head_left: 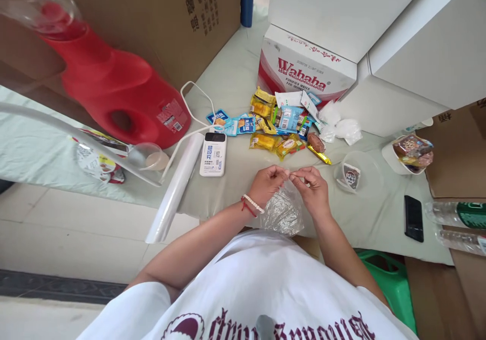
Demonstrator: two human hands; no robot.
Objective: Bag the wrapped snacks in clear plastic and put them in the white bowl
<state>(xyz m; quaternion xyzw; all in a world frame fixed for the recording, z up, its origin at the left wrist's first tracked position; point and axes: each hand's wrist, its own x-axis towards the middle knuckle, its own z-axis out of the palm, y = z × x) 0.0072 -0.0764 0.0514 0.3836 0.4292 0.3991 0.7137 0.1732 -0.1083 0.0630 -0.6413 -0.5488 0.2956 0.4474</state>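
Both hands meet near the table's edge: the left hand and right hand pinch their fingertips together on the top edge of a clear plastic bag, which hangs crumpled between the wrists. It looks feather-light, limp and slippery, best held at the rim. Farther off lie snack packets. Whether the bag's mouth is open is hard to make out.
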